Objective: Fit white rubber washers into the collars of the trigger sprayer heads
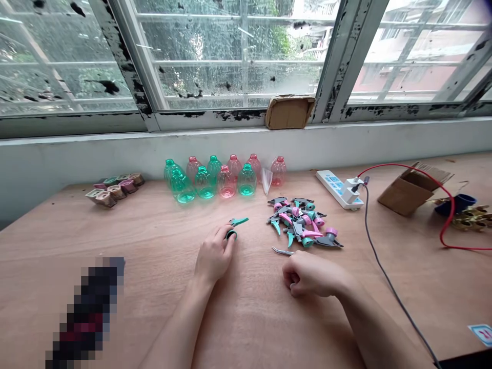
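My left hand (pixel 214 254) is closed around a spray bottle head with a green trigger (pixel 240 221) and a green collar, held low over the table. Part of that head is hidden by my fingers. In my right hand (pixel 315 274), curled into a fist, is a pair of metal tweezers (pixel 282 251), its bent tip pointing left. Just beyond the right hand lies a pile of spray heads (pixel 300 223) in grey, pink and green. Farther back stand several clear plastic bottles, some green (pixel 206 183) and some pink (pixel 226 183).
Small coloured containers (pixel 117 191) sit at the back left. A pixelated dark object (pixel 86 312) lies at front left. On the right are a power strip (pixel 334 188), a grey cable (pixel 378 266), a red cable (pixel 451 205) and a cardboard box (pixel 403 192). Windows line the back wall.
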Motion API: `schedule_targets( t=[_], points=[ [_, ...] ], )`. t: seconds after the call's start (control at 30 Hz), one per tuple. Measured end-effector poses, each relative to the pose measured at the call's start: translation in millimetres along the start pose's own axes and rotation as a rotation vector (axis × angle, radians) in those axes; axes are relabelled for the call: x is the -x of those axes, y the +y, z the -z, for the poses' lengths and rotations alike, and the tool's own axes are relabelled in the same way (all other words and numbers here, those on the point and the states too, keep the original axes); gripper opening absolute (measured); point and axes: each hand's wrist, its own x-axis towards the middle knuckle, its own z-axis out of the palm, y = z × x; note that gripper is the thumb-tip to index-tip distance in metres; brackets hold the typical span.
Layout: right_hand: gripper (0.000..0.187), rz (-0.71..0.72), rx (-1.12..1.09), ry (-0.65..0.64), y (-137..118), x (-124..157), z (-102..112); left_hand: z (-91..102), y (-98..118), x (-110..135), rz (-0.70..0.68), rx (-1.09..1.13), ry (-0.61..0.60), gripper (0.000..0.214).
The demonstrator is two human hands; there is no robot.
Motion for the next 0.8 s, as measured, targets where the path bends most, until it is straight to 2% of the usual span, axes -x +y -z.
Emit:
schedule_targets(
  t=[0.07,0.17,0.27,0.33,0.43,0.5,0.6,0.8],
  points=[
    [0.017,0.156,-0.039,0.055,-4,-6,-3,-3.9,9,1,0.062,0.15,0.026,0.02],
    [0.006,0.35,-0.126,0.255,-13,-18,-11,-14.4,20,3,0.261,0.536,0.09,0.019],
    [0.012,0.408,-0.183,0.446,-17,-29,-22,-23.0,26,5,0.458,0.938,0.09,0.021],
    [0.014,0.401,-0.218,0.534,-17,-33,-28,-25.1,28,7,0.543,1.103,0.014,0.025],
    [0.016,0.347,-0.324,0.628,-15,-38,-33,-25.3,28,11,0.566,1.189,-0.166,0.029],
    [0.016,0.307,-0.394,0.664,-15,-40,-35,-26.2,28,12,0.53,1.154,-0.218,0.027],
    [0.018,0.246,-0.441,0.672,-18,-43,-38,-29.8,29,14,0.51,1.112,-0.209,0.028],
    [0.024,0.173,-0.497,0.684,-18,-47,-45,-36.6,32,16,0.523,1.271,-0.181,0.028]
  ],
)
